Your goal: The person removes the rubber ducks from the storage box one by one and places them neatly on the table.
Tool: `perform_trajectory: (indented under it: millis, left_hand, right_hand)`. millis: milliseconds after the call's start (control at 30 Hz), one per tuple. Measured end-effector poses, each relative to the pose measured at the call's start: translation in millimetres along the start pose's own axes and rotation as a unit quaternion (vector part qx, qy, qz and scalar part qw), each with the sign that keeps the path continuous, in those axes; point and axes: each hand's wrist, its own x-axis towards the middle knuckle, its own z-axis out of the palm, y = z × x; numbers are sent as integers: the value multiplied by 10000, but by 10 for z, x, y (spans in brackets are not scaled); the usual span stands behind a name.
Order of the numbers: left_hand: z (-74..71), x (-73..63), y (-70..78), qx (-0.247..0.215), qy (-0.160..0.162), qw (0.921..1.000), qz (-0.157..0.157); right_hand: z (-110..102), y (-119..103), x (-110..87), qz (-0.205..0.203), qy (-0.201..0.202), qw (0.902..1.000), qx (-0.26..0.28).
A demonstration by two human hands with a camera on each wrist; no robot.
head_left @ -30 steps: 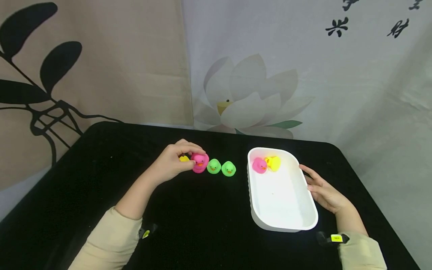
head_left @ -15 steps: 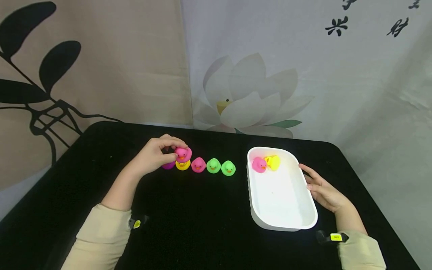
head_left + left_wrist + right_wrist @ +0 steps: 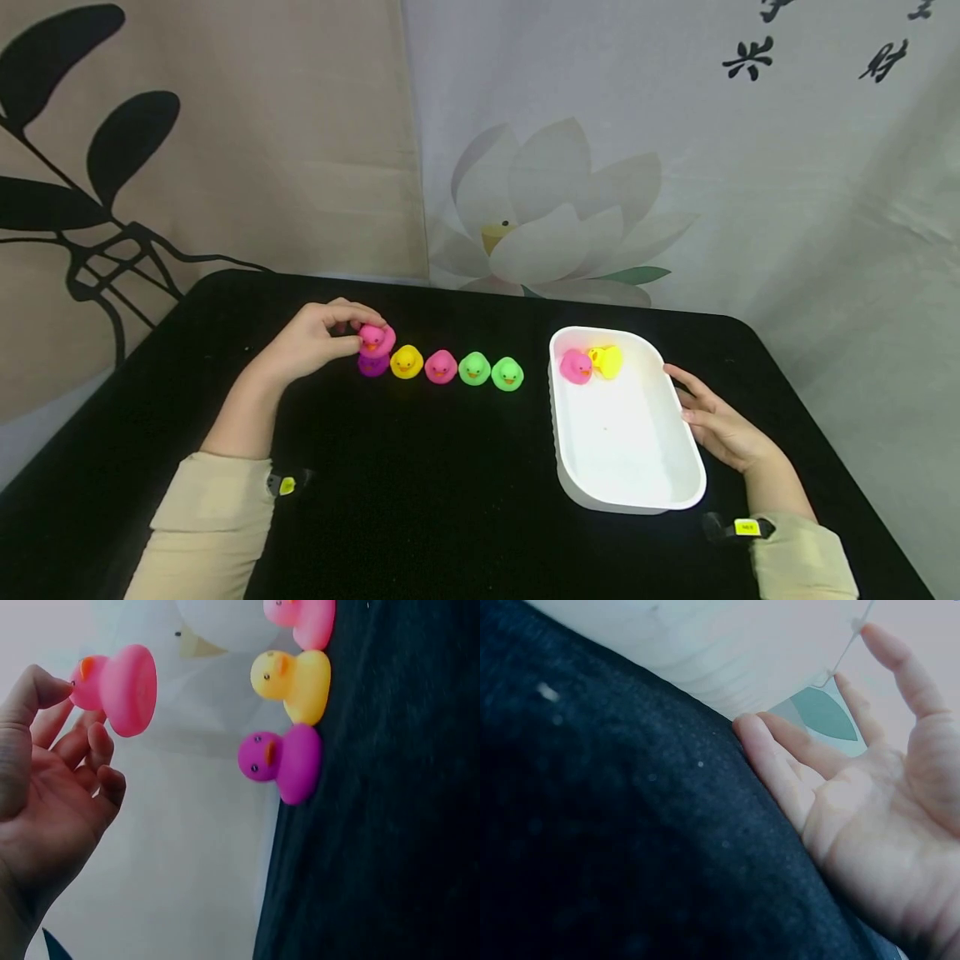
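Note:
My left hand [image 3: 312,337] pinches a pink rubber duck [image 3: 377,341] by its head, between thumb and fingers. In the left wrist view the pink duck [image 3: 127,690] hangs clear of the table. The purple duck [image 3: 373,367] is partly hidden below it in the head view. To its right a yellow duck [image 3: 407,362], a pink duck [image 3: 441,367] and two green ducks [image 3: 475,369] stand in a row. My right hand [image 3: 723,429], fingers extended, touches the right side of a white plastic bin [image 3: 630,450]. Fingertips [image 3: 751,727] meet the bin's wall in the right wrist view.
Inside the bin, near its far left corner, are a pink duck [image 3: 577,367] and a yellow duck [image 3: 609,362] lying tipped over. A black cloth [image 3: 435,500] covers the table. Behind it hangs a printed curtain [image 3: 570,167].
My left hand has carried the pink duck leftward, from over the row's pink duck, past the yellow one, to above the purple one. The right hand and bin have stayed put.

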Motion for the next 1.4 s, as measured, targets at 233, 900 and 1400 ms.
perform_trajectory:
  millis: [233,900,1400]
  left_hand:
    - [-82,-46,-95,33,62,9997,-228]
    - [-300,-171,-426,64,-117,9935,-1127]
    - [-280,-173,-688,-174,-302,9903,-1342]
  right_hand:
    - [2,-9,-1,-29,-54,10000,20]
    - [15,-18,0,-11,30,10000,-34]
    - [4,5,-2,-44,-44,10000,29]
